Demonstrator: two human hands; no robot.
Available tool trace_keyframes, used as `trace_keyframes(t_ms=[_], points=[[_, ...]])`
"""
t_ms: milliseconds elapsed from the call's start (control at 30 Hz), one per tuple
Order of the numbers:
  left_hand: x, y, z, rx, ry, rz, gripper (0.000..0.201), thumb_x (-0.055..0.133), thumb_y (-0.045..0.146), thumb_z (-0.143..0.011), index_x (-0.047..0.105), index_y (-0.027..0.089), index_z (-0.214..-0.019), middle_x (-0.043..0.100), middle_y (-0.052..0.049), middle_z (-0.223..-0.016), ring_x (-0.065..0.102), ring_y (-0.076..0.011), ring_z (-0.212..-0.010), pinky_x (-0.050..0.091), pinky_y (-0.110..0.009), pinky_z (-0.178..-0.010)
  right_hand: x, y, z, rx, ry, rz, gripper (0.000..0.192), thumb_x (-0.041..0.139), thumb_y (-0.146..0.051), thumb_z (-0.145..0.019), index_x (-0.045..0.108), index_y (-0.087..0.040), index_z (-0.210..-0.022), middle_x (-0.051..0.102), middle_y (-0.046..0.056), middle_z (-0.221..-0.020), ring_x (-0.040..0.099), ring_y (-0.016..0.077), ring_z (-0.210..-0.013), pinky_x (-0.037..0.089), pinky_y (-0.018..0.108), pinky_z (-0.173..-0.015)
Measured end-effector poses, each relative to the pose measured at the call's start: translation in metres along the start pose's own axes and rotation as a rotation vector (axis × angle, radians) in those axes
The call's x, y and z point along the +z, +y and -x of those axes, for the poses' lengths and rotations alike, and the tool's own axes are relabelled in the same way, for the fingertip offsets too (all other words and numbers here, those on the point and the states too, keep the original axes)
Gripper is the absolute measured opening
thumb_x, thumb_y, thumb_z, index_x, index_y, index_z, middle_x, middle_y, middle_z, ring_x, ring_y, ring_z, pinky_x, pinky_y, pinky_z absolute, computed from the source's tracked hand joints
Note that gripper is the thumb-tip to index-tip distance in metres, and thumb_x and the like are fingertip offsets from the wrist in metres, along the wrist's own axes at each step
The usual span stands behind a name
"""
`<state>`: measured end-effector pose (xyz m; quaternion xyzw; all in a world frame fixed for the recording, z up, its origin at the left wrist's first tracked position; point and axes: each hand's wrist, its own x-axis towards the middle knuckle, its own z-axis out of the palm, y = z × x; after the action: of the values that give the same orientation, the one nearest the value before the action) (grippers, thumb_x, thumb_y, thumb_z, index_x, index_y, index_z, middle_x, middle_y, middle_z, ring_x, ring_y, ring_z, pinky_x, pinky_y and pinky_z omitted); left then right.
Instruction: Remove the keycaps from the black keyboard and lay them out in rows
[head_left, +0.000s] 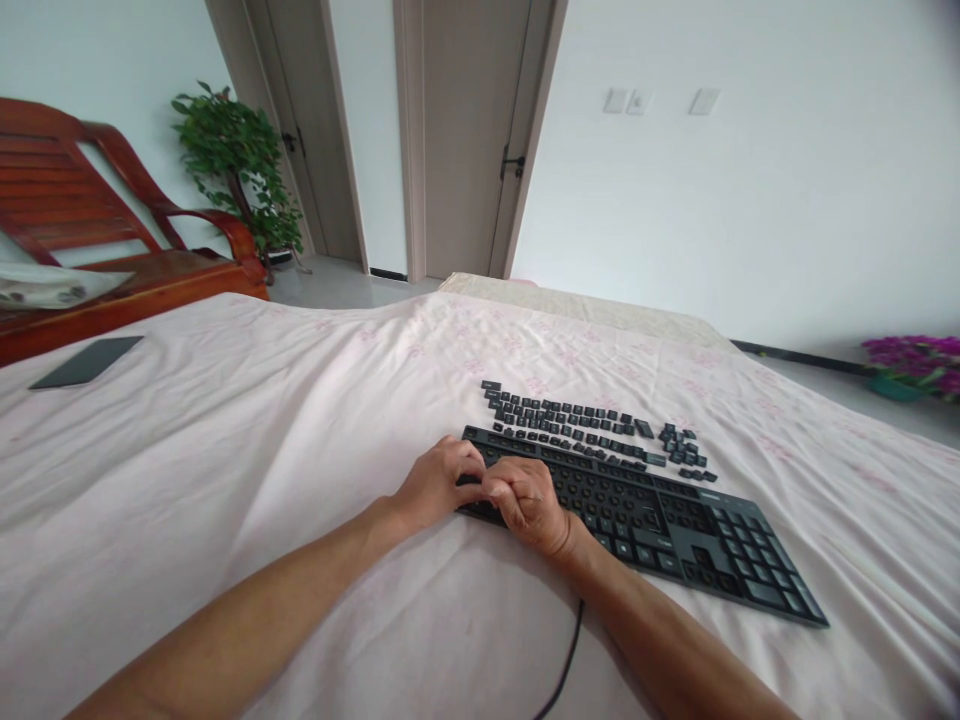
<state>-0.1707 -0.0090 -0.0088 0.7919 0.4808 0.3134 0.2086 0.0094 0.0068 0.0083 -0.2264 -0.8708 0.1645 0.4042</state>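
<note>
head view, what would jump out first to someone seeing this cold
Both hands meet at the near-left end of a black keyboard lying on a pale pink sheet: the left hand and right hand press together over its keys. Just beyond the keyboard, loose black keycaps lie in neat rows on the sheet. Far left, a dark flat tablet-like slab lies near a red wooden chair.

The keyboard [660, 520] and loose keycaps [577, 420] look like matt black plastic. The bed [225, 480] wears soft, creased pale-pink cloth. The bench [112, 230] beyond its far left corner is glossy reddish wood.
</note>
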Motion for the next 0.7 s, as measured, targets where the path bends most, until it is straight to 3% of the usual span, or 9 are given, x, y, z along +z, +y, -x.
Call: trace_keyframes(t_ms=[233,433,567,700], points=[[0.001,0.000,-0.002,-0.045,0.022,0.089,0.011,0.071,0.039,-0.079,0.076,0.029,-0.080,0.071,0.000,-0.086,0.060,-0.0189,-0.089,0.044,-0.031,-0.086,-0.002,-0.008,0.000,0.164,0.192,-0.206,0.050,0.032,-0.044,-0.099,0.056,-0.022,-0.062,0.060,0.005,-0.061,0.056,0.0167,-0.060,0.046,0.031,-0.063],[-0.006,0.004,-0.004,-0.208,0.085,0.253,0.016,0.067,0.036,-0.081,0.075,0.023,-0.087,0.074,-0.002,-0.089,0.066,-0.0194,-0.087,0.048,-0.029,-0.080,-0.021,-0.007,-0.005,0.468,0.450,-0.322,0.051,0.035,-0.050,-0.099,0.055,-0.021,-0.063,0.054,0.001,-0.055,0.050,0.0135,-0.053,0.043,0.027,-0.055],[-0.004,0.002,-0.007,-0.257,0.123,0.329,0.020,0.067,0.037,-0.080,0.074,0.021,-0.090,0.075,-0.003,-0.087,0.068,-0.0188,-0.080,0.051,-0.028,-0.076,-0.042,0.001,0.011,0.532,0.361,-0.316,0.047,0.041,-0.052,-0.097,0.058,-0.019,-0.067,0.052,-0.001,-0.051,0.047,0.0123,-0.049,0.040,0.025,-0.052],[0.002,0.000,-0.012,-0.267,0.153,0.240,0.018,0.067,0.036,-0.078,0.074,0.023,-0.088,0.075,-0.002,-0.082,0.069,-0.0190,-0.076,0.052,-0.028,-0.073,-0.051,0.005,0.029,0.531,0.311,-0.321,0.047,0.042,-0.052,-0.096,0.057,-0.020,-0.065,0.051,-0.001,-0.049,0.046,0.0120,-0.047,0.040,0.025,-0.050]])
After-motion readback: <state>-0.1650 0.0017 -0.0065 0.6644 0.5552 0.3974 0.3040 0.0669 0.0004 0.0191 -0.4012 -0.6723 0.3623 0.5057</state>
